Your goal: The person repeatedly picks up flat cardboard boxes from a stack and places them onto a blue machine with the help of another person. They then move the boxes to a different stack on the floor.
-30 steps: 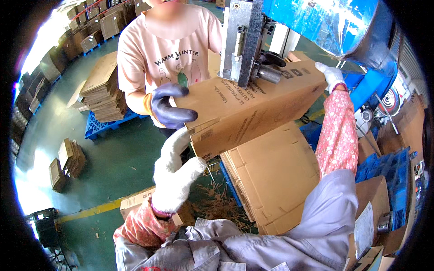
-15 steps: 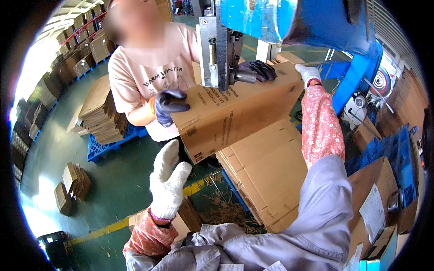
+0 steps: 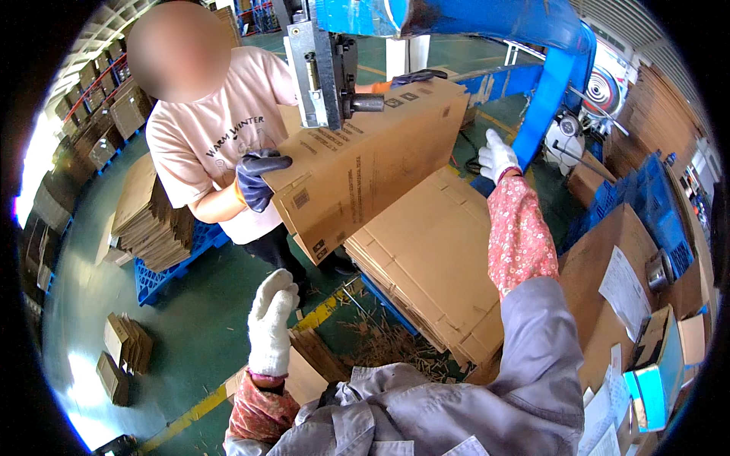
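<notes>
At the machine [image 3: 310, 83], printed carton [image 3: 380, 171], long axis toward upper right.

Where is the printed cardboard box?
The box is upper centre in the head view, beside the steel machine head, a co-worker's gloved hand at its left end.

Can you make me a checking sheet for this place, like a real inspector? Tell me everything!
Surface: green floor with a yellow line.
Job's things: cardboard box, held by the dark-gloved hands of a co-worker beside a metal machine head; flat cardboard stack below.
Clutter: cardboard scraps scattered on the floor.
Hands: left hand and right hand white-gloved, open, holding nothing.
Cables: cannot tell for sure; details too small.
Surroundings: blue machine frame; more cardboard on a blue pallet.
</notes>
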`<action>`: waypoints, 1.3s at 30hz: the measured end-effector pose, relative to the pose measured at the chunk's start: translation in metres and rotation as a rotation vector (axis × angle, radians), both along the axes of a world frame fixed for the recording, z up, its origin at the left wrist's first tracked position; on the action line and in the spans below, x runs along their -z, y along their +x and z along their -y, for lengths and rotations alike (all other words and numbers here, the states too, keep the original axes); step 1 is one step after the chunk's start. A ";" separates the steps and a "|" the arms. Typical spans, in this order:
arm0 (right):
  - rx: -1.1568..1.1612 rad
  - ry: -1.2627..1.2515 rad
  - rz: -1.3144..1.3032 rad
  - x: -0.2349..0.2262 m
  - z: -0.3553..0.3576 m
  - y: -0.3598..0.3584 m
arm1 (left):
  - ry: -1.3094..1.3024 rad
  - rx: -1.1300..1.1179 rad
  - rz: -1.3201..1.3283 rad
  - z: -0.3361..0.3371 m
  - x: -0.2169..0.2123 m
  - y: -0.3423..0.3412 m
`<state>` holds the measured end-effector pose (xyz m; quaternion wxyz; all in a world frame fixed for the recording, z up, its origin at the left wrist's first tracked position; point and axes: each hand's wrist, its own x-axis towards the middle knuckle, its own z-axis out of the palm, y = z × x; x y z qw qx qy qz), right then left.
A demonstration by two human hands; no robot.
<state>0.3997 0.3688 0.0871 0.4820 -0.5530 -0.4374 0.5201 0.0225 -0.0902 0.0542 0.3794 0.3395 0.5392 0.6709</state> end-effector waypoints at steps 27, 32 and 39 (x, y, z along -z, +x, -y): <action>-0.108 0.050 -0.143 0.015 0.000 -0.002 | -0.140 0.024 0.220 -0.011 0.070 -0.004; -0.036 0.203 -0.175 0.001 -0.021 -0.024 | -0.126 -0.060 0.142 -0.038 0.079 -0.023; 0.000 0.329 -0.154 -0.022 -0.033 -0.036 | -0.096 -0.046 0.109 -0.060 0.072 -0.048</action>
